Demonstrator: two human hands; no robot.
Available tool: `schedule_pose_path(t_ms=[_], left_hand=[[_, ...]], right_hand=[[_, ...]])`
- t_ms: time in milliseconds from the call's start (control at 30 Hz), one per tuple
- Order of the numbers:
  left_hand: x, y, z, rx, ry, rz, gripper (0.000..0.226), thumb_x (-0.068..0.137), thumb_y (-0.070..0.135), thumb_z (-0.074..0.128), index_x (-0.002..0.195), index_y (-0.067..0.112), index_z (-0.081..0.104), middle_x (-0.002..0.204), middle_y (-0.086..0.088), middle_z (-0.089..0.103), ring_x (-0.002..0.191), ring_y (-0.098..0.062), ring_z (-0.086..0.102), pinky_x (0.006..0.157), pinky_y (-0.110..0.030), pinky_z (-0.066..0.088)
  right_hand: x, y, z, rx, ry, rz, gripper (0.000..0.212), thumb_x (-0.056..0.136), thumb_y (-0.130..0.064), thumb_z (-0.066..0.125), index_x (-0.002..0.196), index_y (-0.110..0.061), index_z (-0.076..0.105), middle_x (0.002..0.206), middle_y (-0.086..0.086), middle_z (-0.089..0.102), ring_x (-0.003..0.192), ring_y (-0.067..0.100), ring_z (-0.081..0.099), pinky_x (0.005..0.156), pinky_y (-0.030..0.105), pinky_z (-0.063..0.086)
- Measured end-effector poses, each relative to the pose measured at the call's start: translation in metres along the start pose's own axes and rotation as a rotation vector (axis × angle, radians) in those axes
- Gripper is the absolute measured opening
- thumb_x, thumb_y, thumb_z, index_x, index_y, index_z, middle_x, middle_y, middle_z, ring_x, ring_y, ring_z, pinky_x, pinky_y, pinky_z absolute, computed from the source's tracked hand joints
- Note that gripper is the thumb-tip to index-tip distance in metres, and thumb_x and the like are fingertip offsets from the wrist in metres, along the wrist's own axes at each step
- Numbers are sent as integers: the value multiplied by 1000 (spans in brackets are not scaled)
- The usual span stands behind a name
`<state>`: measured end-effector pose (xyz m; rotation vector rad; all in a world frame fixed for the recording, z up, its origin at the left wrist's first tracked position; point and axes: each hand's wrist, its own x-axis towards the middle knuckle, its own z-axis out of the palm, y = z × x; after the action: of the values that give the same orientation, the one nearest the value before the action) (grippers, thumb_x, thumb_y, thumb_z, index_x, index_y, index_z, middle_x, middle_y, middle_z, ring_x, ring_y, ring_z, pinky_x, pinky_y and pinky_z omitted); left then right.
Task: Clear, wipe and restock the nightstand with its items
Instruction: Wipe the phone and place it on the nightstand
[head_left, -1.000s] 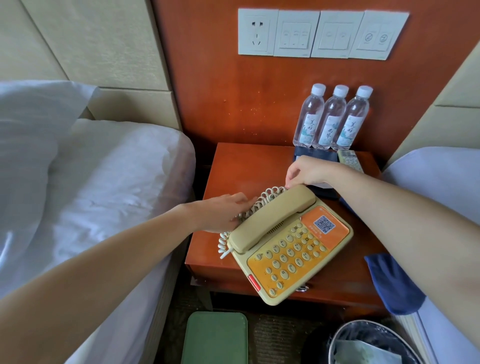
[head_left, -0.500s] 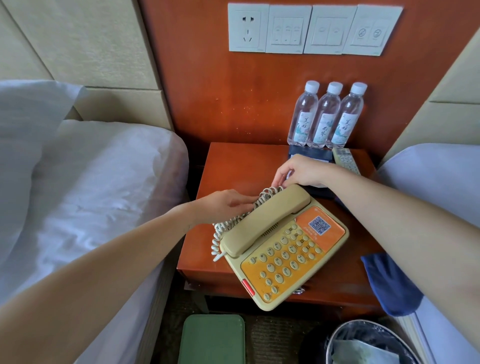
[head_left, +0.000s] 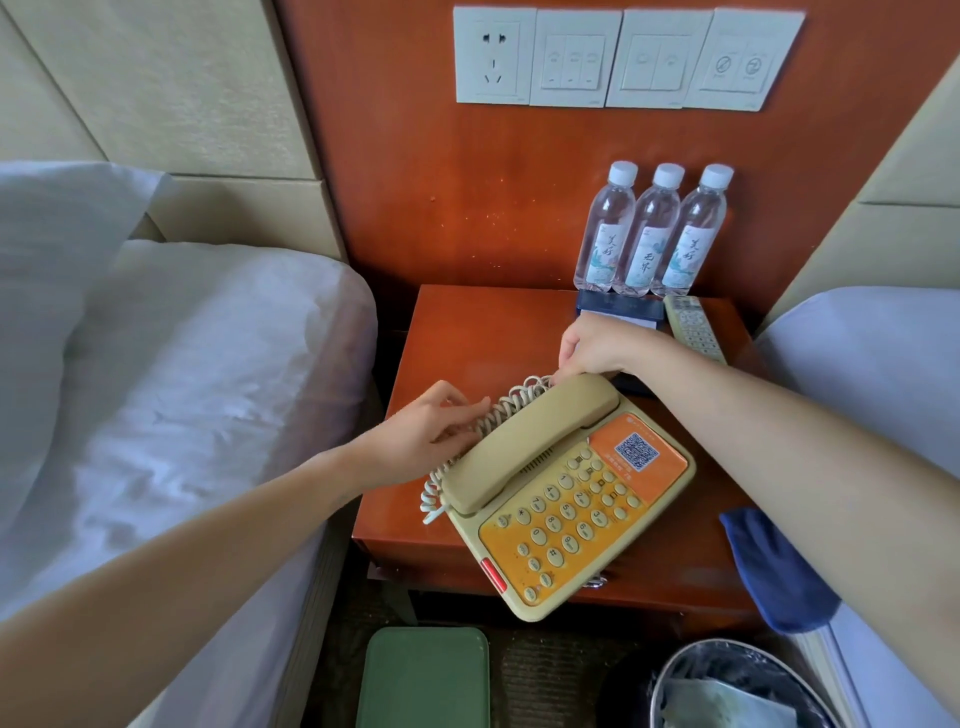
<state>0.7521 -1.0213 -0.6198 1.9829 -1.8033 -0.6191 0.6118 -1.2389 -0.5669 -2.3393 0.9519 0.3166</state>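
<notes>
At the front edge of the nightstand (head_left: 467, 332), a beige telephone (head_left: 566, 499) with an orange keypad is set askew, its near corner overhanging the edge. The coiled cord (head_left: 498, 410) is touched by the left hand (head_left: 431, 431), fingers loosely spread rather than closed on it. The far end of the handset (head_left: 530, 441) is met by the curled right hand (head_left: 597, 348); whether anything is pinched cannot be told. Three water bottles (head_left: 652, 234) are lined along the back edge, a remote (head_left: 693, 327) beside them.
</notes>
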Motion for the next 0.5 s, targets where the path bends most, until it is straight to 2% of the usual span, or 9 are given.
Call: schedule_pose_path(t_ms=[67,167,267,367,500], left_hand=[[-14,-4,4,-62,156,27,44,94,21,63,137,22,55,112,8,51,97,-5,56,85,-13,46],[-29,-2,9,-167,246,-14,33,90,19,69,122,22,65,107,17,61,96,3,59,80,-10,46],[-40,-2,9,-239,273,-44,29,87,15,72,114,23,68,106,16,66,95,2,62,82,-12,48],[-49,-5,9,-313,263,-68,28,86,14,73,113,21,69,109,12,69,98,0,64,87,-15,50],[-53,-10,7,-192,209,-81,28,88,21,71,116,19,69,104,19,64,93,4,61,80,-12,50]], right_hand=[[-3,1,1,23,9,20,13,82,-18,77,78,-17,65,80,-1,61,71,14,55,54,22,40],[-3,5,1,109,22,22,12,81,-8,72,77,-18,66,74,-2,58,62,11,50,51,22,38],[-2,7,0,158,15,36,12,80,-4,71,78,-16,71,76,-1,62,69,13,54,61,24,45],[0,13,0,224,22,69,9,78,-5,74,80,-14,74,80,-1,66,81,16,58,81,33,50],[2,18,2,295,24,107,8,79,-8,75,86,-11,75,84,0,67,87,19,59,91,37,49]])
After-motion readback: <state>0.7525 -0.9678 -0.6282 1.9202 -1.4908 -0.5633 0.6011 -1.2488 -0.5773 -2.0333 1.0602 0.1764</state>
